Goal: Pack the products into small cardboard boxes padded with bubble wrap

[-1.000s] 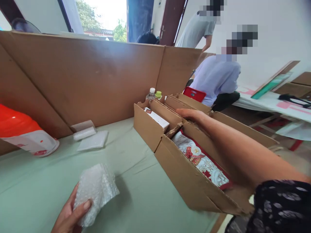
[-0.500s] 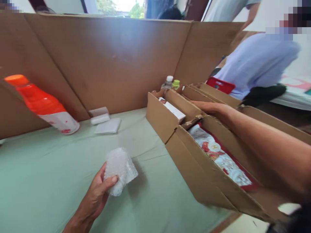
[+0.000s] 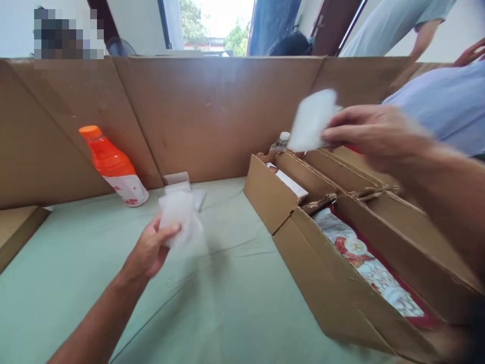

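My left hand [image 3: 153,245] is closed on a folded piece of bubble wrap [image 3: 177,212], held above the green tablecloth [image 3: 227,283] and smeared by motion. Up at the right, my right hand [image 3: 364,129] pinches a flat whitish packet [image 3: 312,119] between thumb and fingers, over the cardboard boxes. Blur hides what that packet is made of. Beyond the bubble wrap, a small white pad [image 3: 199,198] lies on the cloth, partly hidden, beside a white piece [image 3: 177,179] leaning on the cardboard wall.
An orange bottle with a white label [image 3: 117,164] stands at the left by the cardboard wall [image 3: 220,111]. Open cardboard boxes [image 3: 303,273] line the right side; one holds a red-edged printed packet [image 3: 373,263]. Behind them is a clear bottle [image 3: 281,141]. A person in a light shirt [image 3: 447,101] is beyond.
My right hand has come up out of the boxes with the whitish packet. My left hand has moved forward with the bubble wrap. The view has swung left.
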Available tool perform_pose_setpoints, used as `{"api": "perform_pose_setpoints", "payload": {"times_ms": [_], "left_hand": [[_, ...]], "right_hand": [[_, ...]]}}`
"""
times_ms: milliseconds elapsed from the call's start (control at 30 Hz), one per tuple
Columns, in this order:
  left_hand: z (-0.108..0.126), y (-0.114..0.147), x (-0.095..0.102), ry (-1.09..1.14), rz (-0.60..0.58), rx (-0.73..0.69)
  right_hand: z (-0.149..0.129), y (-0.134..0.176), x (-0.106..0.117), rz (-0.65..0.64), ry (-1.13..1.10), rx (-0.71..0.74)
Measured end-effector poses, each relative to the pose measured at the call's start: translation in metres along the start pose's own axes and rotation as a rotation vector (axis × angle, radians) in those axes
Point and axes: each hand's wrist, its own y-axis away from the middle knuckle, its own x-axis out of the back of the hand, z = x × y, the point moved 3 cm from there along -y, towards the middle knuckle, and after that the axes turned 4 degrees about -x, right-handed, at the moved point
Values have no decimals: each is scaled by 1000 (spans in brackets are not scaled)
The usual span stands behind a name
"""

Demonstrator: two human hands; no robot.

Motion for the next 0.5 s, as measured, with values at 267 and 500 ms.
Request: {"api": "perform_pose_setpoints", "payload": {"times_ms": [267,500], "left_hand": [[24,-113,9,-442,254,-107],[-48,-30,87,-864,148,-31]], "right_hand": [[-57,10,-98,-482,-341,112],[93,59,65,-146,-45,-246]]}}
